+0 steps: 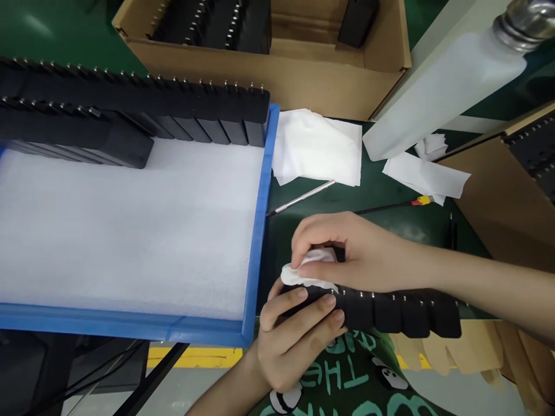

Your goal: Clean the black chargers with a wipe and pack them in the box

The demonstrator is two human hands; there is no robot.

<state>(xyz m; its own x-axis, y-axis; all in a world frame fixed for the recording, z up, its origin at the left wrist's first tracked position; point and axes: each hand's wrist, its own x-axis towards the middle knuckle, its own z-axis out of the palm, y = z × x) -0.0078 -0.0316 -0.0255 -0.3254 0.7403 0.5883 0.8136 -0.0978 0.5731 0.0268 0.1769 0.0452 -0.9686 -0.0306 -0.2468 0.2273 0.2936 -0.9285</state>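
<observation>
Black adapters' (390, 312) row end hides under right hand's (347, 251) cloth-pinching (310, 268) grip; left hand (295, 335) clasps it.

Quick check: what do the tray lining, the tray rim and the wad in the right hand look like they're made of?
Tray lining: probably white foam sheet, soft matte grain. Tray rim: likely blue plastic, smooth with slight sheen. Wad under the right hand: crumpled white tissue or wipe cloth; cannot tell which.

Both forearms are bare, no sleeves, gloves or rings on the left hand (290, 341) or right hand (347, 251). At 6 o'clock, a dark green shirt (355, 375) bears teal lettering and panda figures.
</observation>
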